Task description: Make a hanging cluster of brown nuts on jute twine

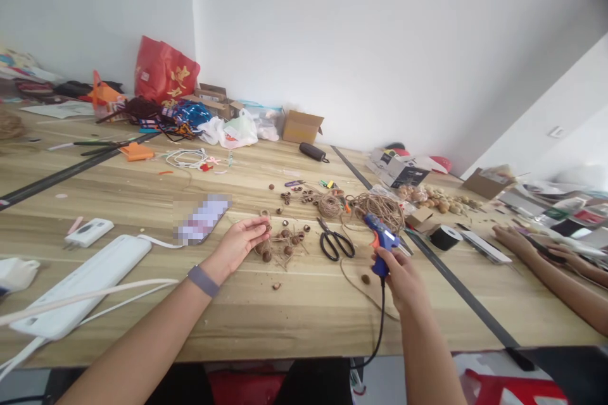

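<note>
My right hand (398,272) is wrapped round a blue hot glue gun (382,237) with an orange trigger, its black cord hanging over the table's front edge. My left hand (240,243) is closed in a pinch on a small brown nut-like piece (268,226), mostly hidden by the fingers. Just beside and below those fingertips lie several brown nut shells (266,256) with bits of twine. Between my hands, black-handled scissors (336,243) rest on the wood with their blades partly apart. A coil of twine (330,204) sits behind them.
A larger twine bundle (382,207), black tape roll (445,237) and pale nuts (444,199) lie right. At left are a phone (203,220) and white power strip (90,285) with cables. Another person's hands (517,243) work at far right. Bags and boxes line the wall.
</note>
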A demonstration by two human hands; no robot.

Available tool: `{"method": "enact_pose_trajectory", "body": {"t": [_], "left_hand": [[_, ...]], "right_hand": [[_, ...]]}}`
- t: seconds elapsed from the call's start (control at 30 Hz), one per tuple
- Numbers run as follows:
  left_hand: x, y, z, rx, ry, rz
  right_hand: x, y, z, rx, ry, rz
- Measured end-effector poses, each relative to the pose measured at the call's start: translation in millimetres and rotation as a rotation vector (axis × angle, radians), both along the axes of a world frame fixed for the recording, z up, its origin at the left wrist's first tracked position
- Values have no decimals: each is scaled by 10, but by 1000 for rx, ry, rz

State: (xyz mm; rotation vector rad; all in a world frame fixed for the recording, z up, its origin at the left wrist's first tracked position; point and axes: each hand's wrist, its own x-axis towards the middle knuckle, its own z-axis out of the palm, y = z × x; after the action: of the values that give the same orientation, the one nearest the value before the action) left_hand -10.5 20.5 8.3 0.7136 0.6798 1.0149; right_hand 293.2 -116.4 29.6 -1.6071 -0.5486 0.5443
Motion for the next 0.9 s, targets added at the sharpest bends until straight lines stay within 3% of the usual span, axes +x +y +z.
{"method": "enact_pose_trajectory", "body": {"t": [0.13, 0.2, 0.3, 0.43, 0.57, 0.9], "left_hand": [[-7, 15, -3, -6, -38, 9], [-10, 26, 3, -12, -54, 24], [-15, 55, 3, -17, -84, 61], [-14, 89, -31, -22, -88, 92], [-1, 107, -80, -13, -71, 107], [1, 103, -131, 21, -41, 55]], "right_hand": [[-534, 301, 101, 270, 271, 420], [-738, 480, 122, 289, 366, 625], [-914, 729, 86, 244, 399, 780], [-1002, 906, -65, 141, 371, 846], [-1043, 900, -193, 86, 360, 848], [-1084, 874, -237, -6, 349, 842]]}}
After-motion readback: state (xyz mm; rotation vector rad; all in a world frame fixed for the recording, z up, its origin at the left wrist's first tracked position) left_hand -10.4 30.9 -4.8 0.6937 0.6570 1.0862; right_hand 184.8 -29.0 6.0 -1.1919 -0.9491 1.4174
